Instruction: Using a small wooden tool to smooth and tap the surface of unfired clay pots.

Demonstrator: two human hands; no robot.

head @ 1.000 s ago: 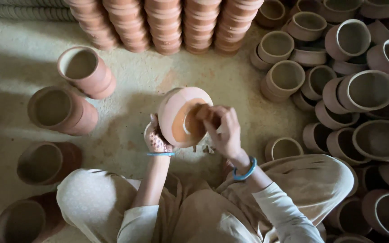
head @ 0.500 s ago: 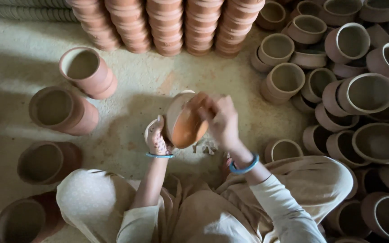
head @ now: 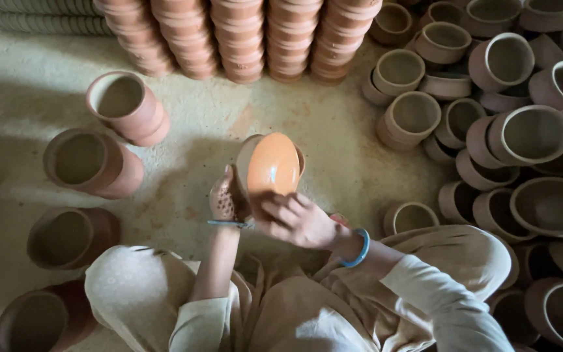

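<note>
I sit on the ground with a small orange clay pot (head: pixel 273 166) tipped on its side in front of me, its rounded bottom facing the camera. My left hand (head: pixel 224 199) grips its left edge. My right hand (head: pixel 292 220) lies against the pot's lower side, fingers curled over it. Both wrists carry blue bangles.
Stacks of clay bowls (head: pixel 239 36) stand at the back. Large clay pots (head: pixel 125 107) line the left side, and a dense heap of clay pots (head: pixel 522 133) fills the right. One small pot (head: pixel 410 216) sits by my right knee. The floor (head: pixel 34 72) is dusty.
The pot has been turned in my hands, so its smooth orange underside now faces up. My right hand has slid from the pot's top right to its lower side.
</note>
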